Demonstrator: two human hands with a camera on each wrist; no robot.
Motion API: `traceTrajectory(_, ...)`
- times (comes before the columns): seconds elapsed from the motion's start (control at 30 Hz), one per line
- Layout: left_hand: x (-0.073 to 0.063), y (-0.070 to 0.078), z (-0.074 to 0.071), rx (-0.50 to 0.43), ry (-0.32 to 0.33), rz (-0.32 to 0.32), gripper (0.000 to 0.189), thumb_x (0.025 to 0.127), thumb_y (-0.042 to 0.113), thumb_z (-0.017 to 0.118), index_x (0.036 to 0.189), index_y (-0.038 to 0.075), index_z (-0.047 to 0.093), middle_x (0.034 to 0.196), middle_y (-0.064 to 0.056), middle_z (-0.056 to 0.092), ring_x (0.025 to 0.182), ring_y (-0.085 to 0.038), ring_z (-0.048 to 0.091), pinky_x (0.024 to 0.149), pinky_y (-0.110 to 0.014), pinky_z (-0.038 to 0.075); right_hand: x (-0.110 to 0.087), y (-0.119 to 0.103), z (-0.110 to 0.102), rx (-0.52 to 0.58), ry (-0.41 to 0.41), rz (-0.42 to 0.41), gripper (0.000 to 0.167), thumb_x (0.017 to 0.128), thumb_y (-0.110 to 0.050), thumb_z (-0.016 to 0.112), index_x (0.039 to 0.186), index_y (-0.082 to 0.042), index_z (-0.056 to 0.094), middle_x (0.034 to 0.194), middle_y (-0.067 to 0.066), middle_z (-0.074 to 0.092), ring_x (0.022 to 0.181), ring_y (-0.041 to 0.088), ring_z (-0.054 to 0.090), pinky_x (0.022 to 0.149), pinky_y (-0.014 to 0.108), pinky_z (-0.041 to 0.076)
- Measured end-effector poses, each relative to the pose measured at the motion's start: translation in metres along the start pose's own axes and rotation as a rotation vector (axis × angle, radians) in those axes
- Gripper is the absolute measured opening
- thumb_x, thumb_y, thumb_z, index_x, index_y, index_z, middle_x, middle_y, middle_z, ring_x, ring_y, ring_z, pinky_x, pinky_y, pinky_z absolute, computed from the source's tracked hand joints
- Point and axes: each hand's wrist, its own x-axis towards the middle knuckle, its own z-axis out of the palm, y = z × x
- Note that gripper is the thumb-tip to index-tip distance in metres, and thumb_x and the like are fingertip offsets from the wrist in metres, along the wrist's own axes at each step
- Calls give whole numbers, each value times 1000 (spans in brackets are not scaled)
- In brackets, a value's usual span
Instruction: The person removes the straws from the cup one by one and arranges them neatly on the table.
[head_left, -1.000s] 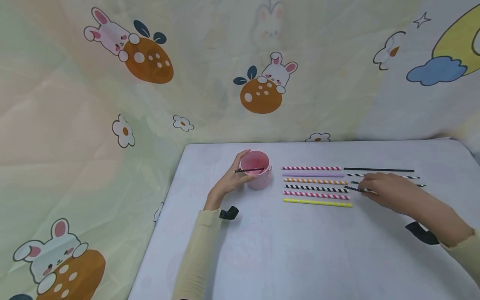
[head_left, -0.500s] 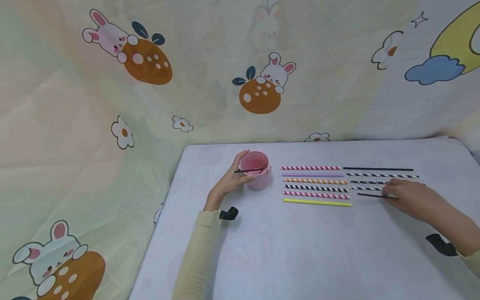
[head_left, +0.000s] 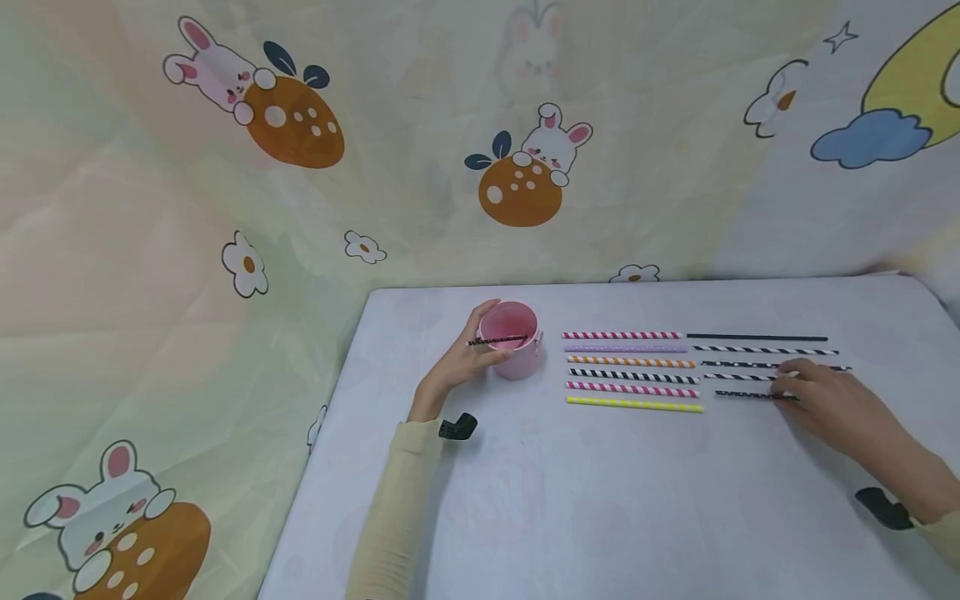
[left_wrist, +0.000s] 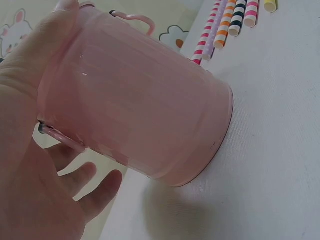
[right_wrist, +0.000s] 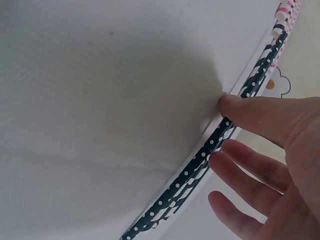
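My left hand (head_left: 463,354) grips a pink bucket (head_left: 520,360) near its rim, at the back left of the table. A dark patterned straw (head_left: 501,340) leans across the bucket's rim. The left wrist view shows the bucket's tilted side (left_wrist: 130,105) and the thumb at its rim. My right hand (head_left: 832,404) is at the front of the right column of straws. Its thumb and fingers pinch a black straw with white dots (right_wrist: 195,162), which lies on the table. The hand hides this straw's right end.
Left of that column lie several straws: pink-striped (head_left: 622,336), lilac (head_left: 626,348), orange-striped (head_left: 630,362), black-striped (head_left: 633,377) and yellow (head_left: 633,405). A plain black straw (head_left: 757,337) and several black-and-white straws (head_left: 765,351) lie behind my right hand. A printed cloth (head_left: 420,167) hangs behind the table.
My right hand has moved right and slightly toward me, bringing the dotted straw down to the front of the right column. Over the last half second it shifted only slightly. The left hand stays put.
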Motion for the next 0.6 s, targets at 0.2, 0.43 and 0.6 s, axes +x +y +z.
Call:
traceTrajectory(0.2, -6, 21, 2, 2, -13, -12, 88, 89, 3, 72, 158, 15, 19, 161, -11, 26, 149, -37, 26, 117, -63, 29, 0, 0, 1, 23, 22, 0, 22, 69, -1, 85, 88, -5, 75, 108, 27, 64, 95, 47, 62, 81, 64, 48)
traceTrajectory(0.43, -2, 8, 0, 27, -2, -26, 88, 89, 13, 75, 158, 24, 21, 160, -3, 30, 148, -30, 30, 116, -61, 31, -1, 2, 1, 37, 19, -12, 23, 69, -1, 85, 89, -6, 75, 107, 27, 64, 94, 47, 63, 79, 64, 48)
traceTrajectory(0.6, 2, -4, -1, 28, 4, -17, 87, 89, 15, 76, 157, 29, 23, 159, -3, 31, 147, -29, 31, 116, -62, 31, -2, 2, 0, 48, 4, -10, 22, 70, -2, 84, 90, -6, 75, 105, 25, 66, 94, 46, 64, 79, 63, 49)
